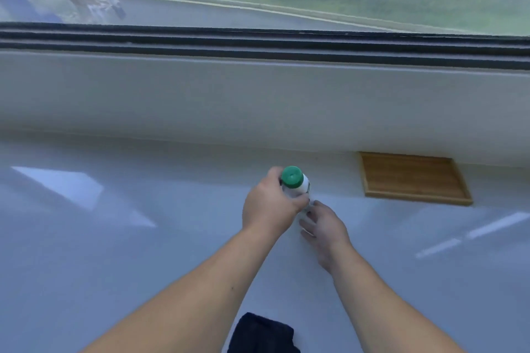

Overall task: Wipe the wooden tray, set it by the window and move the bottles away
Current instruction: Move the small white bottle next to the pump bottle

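Observation:
A clear bottle with a green cap [292, 178] and a white label stands up from the white table [114, 252] near the middle. My left hand [269, 206] is wrapped around its upper body just under the cap. My right hand [324, 226] sits lower and to the right, its fingers curled on the bottle's clear lower part, which is mostly hidden. The wooden tray [413, 178] lies flat to the right, pushed against the low wall under the window, with nothing on it.
A dark cloth [262, 334] lies crumpled at the near edge between my forearms. The pale wall ledge [258, 100] and dark window frame [258, 43] run across the back of the table. Bright reflections streak the tabletop.

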A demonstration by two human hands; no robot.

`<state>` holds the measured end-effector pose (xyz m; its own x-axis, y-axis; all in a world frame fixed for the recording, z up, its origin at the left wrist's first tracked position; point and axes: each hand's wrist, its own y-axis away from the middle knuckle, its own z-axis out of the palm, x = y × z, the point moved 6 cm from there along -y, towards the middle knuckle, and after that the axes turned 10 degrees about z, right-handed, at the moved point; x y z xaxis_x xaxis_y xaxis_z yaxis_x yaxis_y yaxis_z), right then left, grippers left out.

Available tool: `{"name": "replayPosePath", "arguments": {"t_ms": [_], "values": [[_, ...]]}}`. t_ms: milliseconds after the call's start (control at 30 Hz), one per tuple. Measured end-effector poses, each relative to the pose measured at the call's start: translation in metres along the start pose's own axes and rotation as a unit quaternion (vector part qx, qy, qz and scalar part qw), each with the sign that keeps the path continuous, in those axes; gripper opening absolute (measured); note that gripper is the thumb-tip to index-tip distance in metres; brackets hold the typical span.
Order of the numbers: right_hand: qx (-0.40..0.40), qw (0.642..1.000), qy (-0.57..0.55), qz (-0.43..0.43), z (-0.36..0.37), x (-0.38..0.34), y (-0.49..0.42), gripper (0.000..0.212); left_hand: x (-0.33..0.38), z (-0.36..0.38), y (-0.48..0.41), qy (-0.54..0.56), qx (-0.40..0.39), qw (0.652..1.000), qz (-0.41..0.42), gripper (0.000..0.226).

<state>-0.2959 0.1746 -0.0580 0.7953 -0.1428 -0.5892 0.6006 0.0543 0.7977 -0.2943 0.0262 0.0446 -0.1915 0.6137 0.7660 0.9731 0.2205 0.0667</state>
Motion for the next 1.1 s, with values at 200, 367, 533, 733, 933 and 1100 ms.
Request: {"name": "replayPosePath", "arguments": {"t_ms": [200,367,533,733,933,1100], "values": [[-0.083,0.995,0.054,0.026,0.144,0.063,0.049,0.028,-0.09,-0.133,0.067,0.026,0.094,0.994,-0.045,0.046],[-0.166,0.977,0.124,0.05,0.293,0.159,0.115,0.041,-0.187,-0.276,0.16,0.015,0.191,0.976,-0.104,0.045],[-0.247,0.942,0.215,0.075,0.428,0.288,0.201,0.045,-0.287,-0.404,0.288,-0.016,0.267,0.95,-0.163,0.046],[-0.306,0.893,0.313,0.106,0.54,0.437,0.309,0.034,-0.39,-0.511,0.457,-0.033,0.355,0.9,-0.25,0.047],[-0.337,0.839,0.404,0.14,0.601,0.545,0.389,0.011,-0.452,-0.564,0.589,-0.015,0.421,0.844,-0.332,0.043],[-0.348,0.804,0.454,0.16,0.618,0.617,0.422,0.014,-0.486,-0.572,0.665,-0.003,0.448,0.808,-0.382,0.043]]}}
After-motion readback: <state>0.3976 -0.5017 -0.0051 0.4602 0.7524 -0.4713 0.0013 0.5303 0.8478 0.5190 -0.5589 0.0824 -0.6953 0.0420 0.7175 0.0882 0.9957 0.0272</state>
